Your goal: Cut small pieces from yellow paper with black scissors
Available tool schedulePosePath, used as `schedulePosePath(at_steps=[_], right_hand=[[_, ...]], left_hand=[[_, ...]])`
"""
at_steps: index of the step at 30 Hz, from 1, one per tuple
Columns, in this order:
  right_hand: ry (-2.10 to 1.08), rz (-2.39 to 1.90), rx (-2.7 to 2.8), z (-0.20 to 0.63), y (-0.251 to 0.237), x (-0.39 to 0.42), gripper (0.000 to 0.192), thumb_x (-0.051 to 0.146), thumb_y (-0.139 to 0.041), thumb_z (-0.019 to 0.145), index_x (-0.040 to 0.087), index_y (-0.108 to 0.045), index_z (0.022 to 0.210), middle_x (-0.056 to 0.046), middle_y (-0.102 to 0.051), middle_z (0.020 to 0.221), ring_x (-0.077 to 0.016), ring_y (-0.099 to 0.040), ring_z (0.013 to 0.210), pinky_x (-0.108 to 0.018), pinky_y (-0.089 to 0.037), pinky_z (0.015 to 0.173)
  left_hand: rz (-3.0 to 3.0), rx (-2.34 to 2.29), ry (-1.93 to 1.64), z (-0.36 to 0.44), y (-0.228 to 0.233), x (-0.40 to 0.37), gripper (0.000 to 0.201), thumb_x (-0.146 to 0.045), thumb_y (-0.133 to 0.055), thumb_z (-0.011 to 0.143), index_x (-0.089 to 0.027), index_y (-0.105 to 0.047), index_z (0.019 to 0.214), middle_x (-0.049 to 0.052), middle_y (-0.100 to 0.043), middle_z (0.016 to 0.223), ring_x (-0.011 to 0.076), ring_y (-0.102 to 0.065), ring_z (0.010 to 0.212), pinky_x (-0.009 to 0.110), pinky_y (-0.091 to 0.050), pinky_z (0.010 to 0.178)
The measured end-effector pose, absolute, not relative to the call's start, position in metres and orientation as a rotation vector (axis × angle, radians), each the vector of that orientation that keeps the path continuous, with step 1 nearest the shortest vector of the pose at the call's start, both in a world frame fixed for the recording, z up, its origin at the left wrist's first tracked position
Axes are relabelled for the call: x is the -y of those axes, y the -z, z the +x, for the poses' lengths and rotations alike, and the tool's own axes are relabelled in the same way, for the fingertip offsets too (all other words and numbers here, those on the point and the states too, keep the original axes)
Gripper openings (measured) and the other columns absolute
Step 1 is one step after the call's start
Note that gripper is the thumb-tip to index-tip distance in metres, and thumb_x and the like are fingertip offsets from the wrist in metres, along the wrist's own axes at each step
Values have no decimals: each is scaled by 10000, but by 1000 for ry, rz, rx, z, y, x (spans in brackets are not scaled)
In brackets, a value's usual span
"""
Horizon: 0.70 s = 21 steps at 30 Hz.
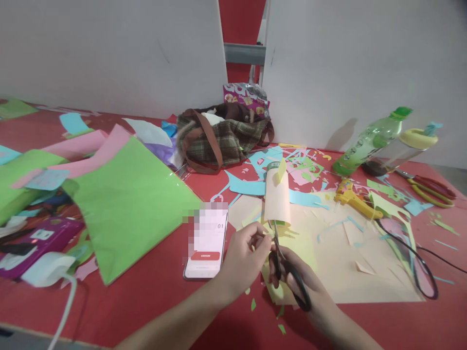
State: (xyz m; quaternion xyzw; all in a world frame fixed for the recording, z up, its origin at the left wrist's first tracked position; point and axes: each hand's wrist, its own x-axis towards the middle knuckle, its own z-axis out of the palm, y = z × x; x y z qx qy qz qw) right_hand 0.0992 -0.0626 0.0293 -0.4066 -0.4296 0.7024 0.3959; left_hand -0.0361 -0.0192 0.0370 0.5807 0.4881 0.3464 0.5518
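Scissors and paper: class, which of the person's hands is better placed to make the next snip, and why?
Probably the right hand: its fingers are through the handles of the scissors, blades at the paper. The left hand pinches the paper's edge.

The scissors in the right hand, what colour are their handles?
Black handles, seen in the head view.

Head camera, looking forward-down, close over red table point(138, 291).
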Motion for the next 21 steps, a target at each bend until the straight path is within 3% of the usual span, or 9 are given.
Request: schedulePosePath(at_steps=[21], right_hand=[[-1718,-1104,1082,97,-32,64,447,488,-535,686,198,-509,1026,-14,-482,694,-144,-455,584,-265,-361,530]], left_hand=[[1348,-1132,-806,-37,-39,17,157,-229,-403,758,-168,-422,614,-59,-352,517,75,-337,479,181,-299,472]])
